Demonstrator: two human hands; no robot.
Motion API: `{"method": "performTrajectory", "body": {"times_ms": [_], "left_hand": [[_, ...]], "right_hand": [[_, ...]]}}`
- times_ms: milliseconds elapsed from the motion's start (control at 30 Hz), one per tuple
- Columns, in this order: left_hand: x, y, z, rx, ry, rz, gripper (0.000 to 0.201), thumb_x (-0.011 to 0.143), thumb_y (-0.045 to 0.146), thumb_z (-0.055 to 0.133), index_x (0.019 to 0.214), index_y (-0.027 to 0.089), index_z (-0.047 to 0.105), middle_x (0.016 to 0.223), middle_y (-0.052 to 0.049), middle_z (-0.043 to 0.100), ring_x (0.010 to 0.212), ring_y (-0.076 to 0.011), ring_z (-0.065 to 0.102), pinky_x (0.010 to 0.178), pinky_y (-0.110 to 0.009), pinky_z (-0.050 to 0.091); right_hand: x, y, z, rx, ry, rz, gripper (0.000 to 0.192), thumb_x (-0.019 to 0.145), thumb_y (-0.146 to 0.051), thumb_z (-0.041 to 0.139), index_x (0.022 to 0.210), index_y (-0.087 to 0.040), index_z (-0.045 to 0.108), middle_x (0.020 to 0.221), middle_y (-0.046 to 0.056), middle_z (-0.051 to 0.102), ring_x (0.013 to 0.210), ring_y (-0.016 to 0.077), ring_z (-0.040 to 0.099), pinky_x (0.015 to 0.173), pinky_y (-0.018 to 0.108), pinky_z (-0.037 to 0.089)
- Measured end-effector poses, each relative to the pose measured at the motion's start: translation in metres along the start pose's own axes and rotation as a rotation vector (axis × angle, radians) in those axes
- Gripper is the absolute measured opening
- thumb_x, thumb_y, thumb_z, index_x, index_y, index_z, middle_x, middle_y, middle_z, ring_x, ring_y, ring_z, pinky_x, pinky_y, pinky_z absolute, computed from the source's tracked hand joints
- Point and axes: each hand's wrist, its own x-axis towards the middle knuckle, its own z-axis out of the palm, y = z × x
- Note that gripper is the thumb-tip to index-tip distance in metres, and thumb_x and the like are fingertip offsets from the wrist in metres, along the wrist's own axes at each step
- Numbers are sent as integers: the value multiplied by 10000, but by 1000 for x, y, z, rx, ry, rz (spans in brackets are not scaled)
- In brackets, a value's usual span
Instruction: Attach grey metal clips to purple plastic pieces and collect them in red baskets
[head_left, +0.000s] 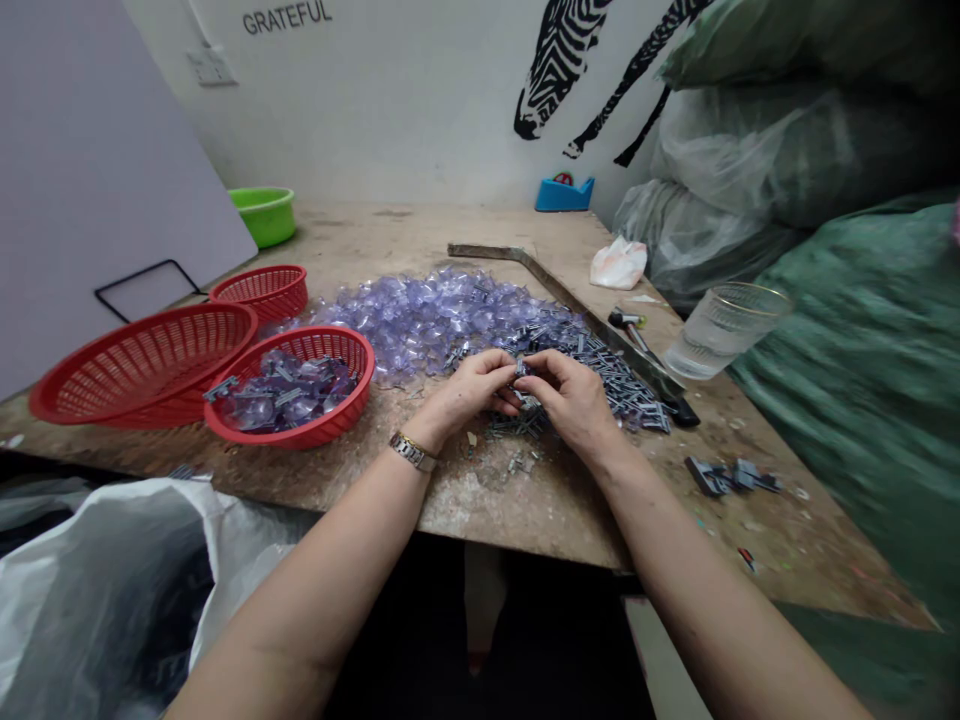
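Note:
My left hand (486,383) and my right hand (564,393) meet over the table, both with fingers pinched round a small grey plastic part (520,369). Fingers cover most of that part, so its full shape is hidden. Just beyond my hands spreads a heap of clear purple plastic pieces (427,310). To the right of it, close to my right hand, lies a pile of narrow grey plastic parts (611,375). A red basket (352,415) left of my hands holds purple pieces with grey parts among them.
Two more red baskets (142,350) and a green basin (274,222) stand left. A bent metal bar (570,300) borders the pile. Rightward are a glass (712,335), crumpled tissue (619,263) and dark parts (731,476). A white sack (150,520) sits by the front edge; green sacks (862,330) bulge at right.

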Motion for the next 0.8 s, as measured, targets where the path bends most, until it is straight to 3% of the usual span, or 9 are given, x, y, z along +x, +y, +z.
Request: {"method": "performTrajectory", "body": {"times_ms": [367,800], "left_hand": [[0,2,-3,-76,-79,12,218,823,281,636,760,143,480,563,43,564,458,-50,563,486,-147,459],[-2,0,-5,-14,-100,30,195,849,253,580,732,151,462,535,39,550,442,-41,538,465,-130,424]], "right_hand": [[-2,-5,1,135,8,33,76,763,-281,589,744,-207,581,693,-22,591,673,143,533,669,274,408],[-1,-8,7,212,46,98,144,739,-310,592,676,-212,508,626,-48,489,619,121,447,611,252,362]]}}
